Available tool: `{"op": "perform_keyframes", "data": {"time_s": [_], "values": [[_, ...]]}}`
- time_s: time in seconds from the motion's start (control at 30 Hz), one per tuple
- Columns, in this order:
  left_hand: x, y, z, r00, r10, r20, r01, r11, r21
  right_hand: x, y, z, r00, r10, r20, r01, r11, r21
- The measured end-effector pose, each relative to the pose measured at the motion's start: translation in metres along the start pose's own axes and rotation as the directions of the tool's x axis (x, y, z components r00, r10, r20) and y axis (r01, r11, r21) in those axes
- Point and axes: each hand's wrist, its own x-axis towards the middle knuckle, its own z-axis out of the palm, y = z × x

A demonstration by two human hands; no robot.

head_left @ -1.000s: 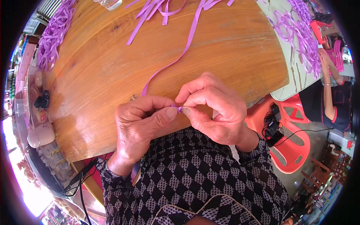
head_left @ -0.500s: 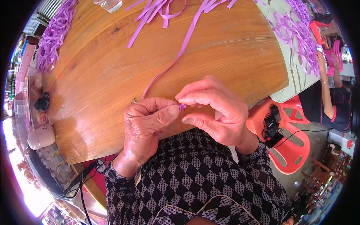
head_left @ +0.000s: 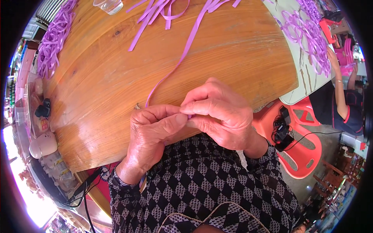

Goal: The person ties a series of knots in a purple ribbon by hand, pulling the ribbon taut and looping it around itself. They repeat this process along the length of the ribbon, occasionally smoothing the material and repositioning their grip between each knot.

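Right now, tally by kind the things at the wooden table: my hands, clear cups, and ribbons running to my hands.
Hands: left hand and right hand, 2
Clear cup: 1
Ribbon running to the hands: 1
Total: 4

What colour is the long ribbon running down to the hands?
The ribbon is light purple; it shows best in the head view.

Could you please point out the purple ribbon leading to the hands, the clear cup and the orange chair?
Purple ribbon point(head_left: 187, 49): head view, middle of its strand.
Clear cup point(head_left: 110, 7): head view, its side.
Orange chair point(head_left: 300, 154): head view, solid part between slots.
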Motion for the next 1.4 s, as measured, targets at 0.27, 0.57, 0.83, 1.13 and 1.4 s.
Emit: {"op": "perform_keyframes", "data": {"time_s": [0.27,0.57,0.83,1.13,1.4], "values": [[-0.001,0.004,-0.01,0.995,-0.022,0.099,0.014,0.996,0.083,0.0,-0.004,-0.003,0.998,0.067,0.007,-0.067,0.997,0.034],[0.0,0.002,-0.011,0.996,-0.048,0.075,0.043,0.996,0.074,0.001,-0.004,-0.004,0.996,0.068,0.06,-0.069,0.997,0.025],[0.002,-0.008,-0.005,0.88,0.437,0.184,-0.468,0.862,0.192,0.0,-0.008,-0.014,0.993,0.113,0.018,-0.114,0.989,0.097],[-0.013,0.008,0.001,0.998,0.031,0.051,-0.034,0.998,0.06,0.002,-0.014,-0.012,1.0,0.02,-0.012,-0.02,0.999,0.051],[-0.012,0.002,0.0,0.996,0.006,0.092,-0.007,1.0,0.011,-0.003,-0.013,-0.006,0.999,-0.014,-0.043,0.012,1.0,-0.026]]}}
